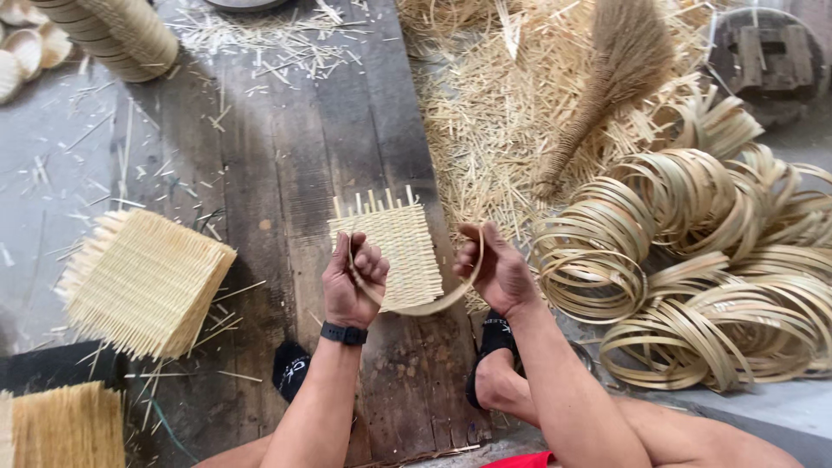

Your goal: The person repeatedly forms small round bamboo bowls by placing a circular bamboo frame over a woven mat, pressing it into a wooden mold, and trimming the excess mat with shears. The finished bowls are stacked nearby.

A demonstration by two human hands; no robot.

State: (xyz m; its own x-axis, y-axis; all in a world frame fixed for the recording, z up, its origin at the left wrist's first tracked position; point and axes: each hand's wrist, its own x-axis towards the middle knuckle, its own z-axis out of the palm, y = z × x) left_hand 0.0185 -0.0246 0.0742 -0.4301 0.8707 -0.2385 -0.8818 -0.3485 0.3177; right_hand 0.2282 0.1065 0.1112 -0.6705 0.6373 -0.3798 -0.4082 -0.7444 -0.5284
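A single head-worn camera looks steeply down from above the seated person, close over the forearms, which enter from 6 o'clock and reach toward the centre of the frame. It faces forward across a dark plank floor [286, 165] running up to 12 o'clock, with the person's own sandalled feet [490, 347] just below centre. With only this one view there is no overlap to report; its field reaches as far as a stack of woven mats [143, 282] at 9 o'clock and coiled bamboo hoops [693, 260] at 3 o'clock.
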